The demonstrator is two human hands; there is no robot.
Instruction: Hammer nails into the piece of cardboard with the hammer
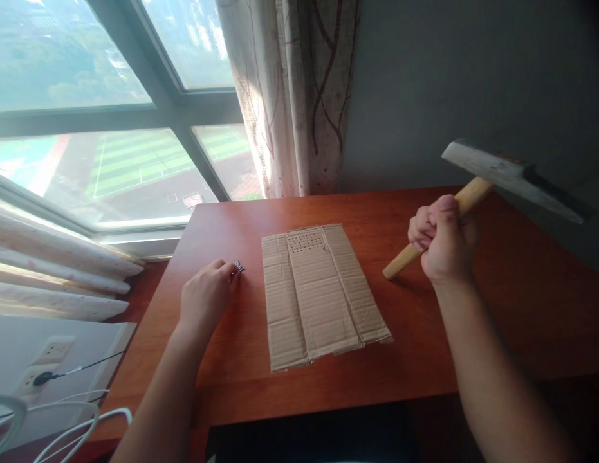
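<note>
My right hand (444,241) is closed round the wooden handle of a hammer (502,173), which is raised above the table with its grey metal head up at the right. A flattened piece of corrugated cardboard (318,296) lies in the middle of the reddish wooden table (376,212); a patch of small holes shows near its far edge. My left hand (207,292) rests on the table left of the cardboard, its fingers curled on a small dark object (239,267) that I cannot make out.
A window and a patterned curtain (299,96) stand behind the table, with a grey wall to the right. At the lower left are a wall socket (43,370) with a plug and white cables (72,427). The table's front edge is close to me.
</note>
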